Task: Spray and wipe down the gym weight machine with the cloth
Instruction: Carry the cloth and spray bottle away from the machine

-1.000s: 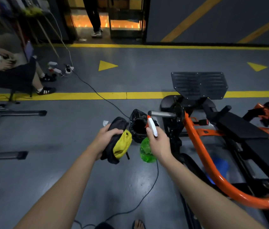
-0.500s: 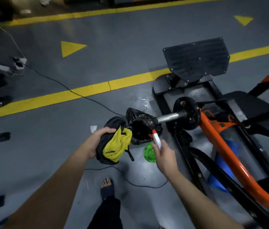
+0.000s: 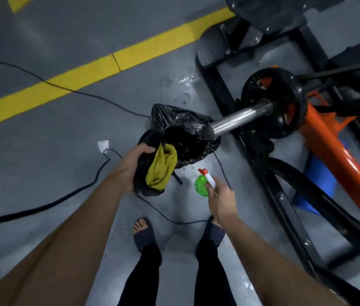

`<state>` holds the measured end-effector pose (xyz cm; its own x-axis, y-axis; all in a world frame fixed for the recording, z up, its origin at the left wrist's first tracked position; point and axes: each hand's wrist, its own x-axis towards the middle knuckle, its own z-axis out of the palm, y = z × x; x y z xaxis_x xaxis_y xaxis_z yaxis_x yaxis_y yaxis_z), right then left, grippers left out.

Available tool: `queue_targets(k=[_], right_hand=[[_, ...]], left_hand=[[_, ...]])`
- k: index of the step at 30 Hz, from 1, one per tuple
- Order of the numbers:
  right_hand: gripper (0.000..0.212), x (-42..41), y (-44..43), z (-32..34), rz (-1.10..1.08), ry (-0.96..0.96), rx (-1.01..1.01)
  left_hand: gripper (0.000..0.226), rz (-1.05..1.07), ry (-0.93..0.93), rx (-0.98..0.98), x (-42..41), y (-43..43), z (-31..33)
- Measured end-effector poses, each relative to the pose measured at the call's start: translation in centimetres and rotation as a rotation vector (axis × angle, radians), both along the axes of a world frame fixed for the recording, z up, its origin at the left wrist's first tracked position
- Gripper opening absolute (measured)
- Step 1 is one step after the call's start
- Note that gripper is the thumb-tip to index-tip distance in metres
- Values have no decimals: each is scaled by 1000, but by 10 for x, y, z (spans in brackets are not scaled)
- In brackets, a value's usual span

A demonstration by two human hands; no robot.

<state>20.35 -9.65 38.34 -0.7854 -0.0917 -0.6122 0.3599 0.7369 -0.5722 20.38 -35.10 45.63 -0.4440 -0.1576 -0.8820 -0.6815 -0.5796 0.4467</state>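
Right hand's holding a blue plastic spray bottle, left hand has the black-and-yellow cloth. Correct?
Wrong colour: in the head view the plastic spray bottle in the right hand is green, not blue. The left hand does hold the black-and-yellow cloth.

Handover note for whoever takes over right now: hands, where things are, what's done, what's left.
Left hand: grips the bunched black and yellow cloth, held off the machine.
Right hand: fingers curled round the green spray bottle, nozzle towards the steel bar.
The bar sticks out from the weight plate on the orange frame. A black plastic bag sits at the bar's end.
Done: both tools are in hand. Wet spots on the floor hint at spraying, but I cannot tell what has been wiped.
Left: spray and wipe the bar, plate and frame.
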Motion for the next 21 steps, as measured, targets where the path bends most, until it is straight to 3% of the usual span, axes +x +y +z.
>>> queue_targets(k=[6, 10, 12, 16, 21], right_hand=[[29, -2, 27, -182, -20, 32, 105], [27, -5, 32, -299, -125, -2, 213], [29, -14, 31, -347, -132, -20, 226], [29, -23, 36, -407, -126, -84, 296], [40, -22, 20, -397, -164, -90, 208]], left_hand=[[28, 76, 19, 27, -28, 52, -169], [68, 176, 54, -89, -19, 69, -273], [73, 189, 80, -114, -16, 69, -309], [67, 160, 129, -140, -15, 65, -348], [36, 95, 135, -188, -19, 67, -339]])
